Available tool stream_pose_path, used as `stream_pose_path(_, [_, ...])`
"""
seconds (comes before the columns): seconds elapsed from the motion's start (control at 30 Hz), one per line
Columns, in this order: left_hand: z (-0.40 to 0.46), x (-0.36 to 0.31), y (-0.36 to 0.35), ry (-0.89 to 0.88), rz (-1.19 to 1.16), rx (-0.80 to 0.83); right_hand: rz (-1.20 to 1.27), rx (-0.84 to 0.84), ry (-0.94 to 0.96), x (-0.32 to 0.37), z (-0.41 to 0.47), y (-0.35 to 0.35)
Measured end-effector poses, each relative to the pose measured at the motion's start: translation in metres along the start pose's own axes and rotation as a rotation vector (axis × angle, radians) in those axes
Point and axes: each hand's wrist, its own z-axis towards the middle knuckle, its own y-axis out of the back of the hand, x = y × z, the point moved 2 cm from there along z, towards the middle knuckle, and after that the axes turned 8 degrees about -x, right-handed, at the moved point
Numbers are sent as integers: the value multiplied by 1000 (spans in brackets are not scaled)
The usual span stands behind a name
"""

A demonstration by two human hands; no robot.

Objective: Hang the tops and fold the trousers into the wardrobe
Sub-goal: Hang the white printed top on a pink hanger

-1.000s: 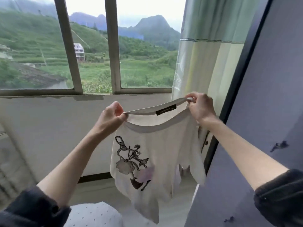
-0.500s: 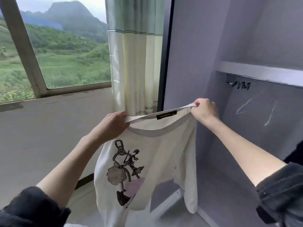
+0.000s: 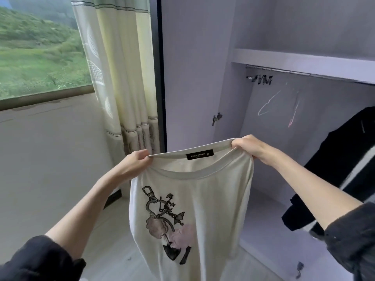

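A cream T-shirt [image 3: 219, 199] with a keychain print hangs in front of me, its black neck label facing me. My left hand [image 3: 134, 163] pinches the left end of its collar and my right hand [image 3: 246, 146] grips the right end, stretching the neckline. The shirt hangs just before the open lilac wardrobe [image 3: 203, 78]. Inside, a metal rail [image 3: 284, 71] runs under a shelf [image 3: 304, 61]. A black garment with white stripes [image 3: 345, 169] hangs at the right, behind my right forearm.
A pale green and yellow curtain [image 3: 121, 78] hangs left of the wardrobe beside a window [image 3: 40, 47] and a grey wall. The wardrobe's left door [image 3: 192, 57] stands open with a dark edge. Scribbles mark the back panel. The wardrobe floor [image 3: 274, 240] shows below.
My view has swung right from the window to the wardrobe interior. Both hands keep hold of the collar, carrying the shirt toward the wardrobe; the rail and black garment have come into view.
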Motion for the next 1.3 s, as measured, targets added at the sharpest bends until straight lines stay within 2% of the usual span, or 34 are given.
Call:
stream_pose_path(0.1, [15, -15, -24, 1, -39, 36, 4, 24, 26, -20, 15, 12])
stream_pose_path(0.23, [45, -41, -64, -34, 37, -48, -180, -95, 74, -50, 49, 40])
stream_pose_path(0.33, [77, -69, -107, -70, 144, -41, -256, -150, 49, -83, 81, 69])
stream_pose_path(0.43, [117, -96, -150, -152, 300, 7, -269, -69, -2, -119, 117, 91])
stream_pose_path(0.5, [138, -107, -170, -159, 391, -32, -254, 2, -63, -139, 135, 97])
stream_pose_path(0.63, [184, -134, -210, -106, 338, -169, -175, 59, -154, -171, 179, 129])
stream_pose_path(0.73, [217, -144, -231, 34, 198, -155, -94, 71, -164, -184, 207, 150])
stream_pose_path(0.87, [244, -157, -256, 552, -537, 16, -103, 117, -136, -200, 239, 166])
stream_pose_path(0.97, [261, -173, -269, 700, -762, 135, -34, 170, -129, -209, 257, 176])
stream_pose_path(1.03, [273, -184, -274, 723, -850, 164, 74, 67, -139, -210, 272, 183])
stream_pose_path(1.1, [285, -197, -282, 715, -905, 187, 151, -251, -144, -213, 292, 197])
stream_pose_path(1.17, [293, -211, -291, 682, -931, 208, 36, -634, -143, -212, 312, 216])
stream_pose_path(1.2, [299, -215, -296, 664, -934, 210, -20, -763, -158, -213, 322, 224])
stream_pose_path(1.23, [302, -219, -298, 645, -931, 210, -19, -822, -183, -213, 331, 230])
stream_pose_path(1.3, [309, -222, -300, 603, -910, 213, 49, -790, -235, -214, 351, 235])
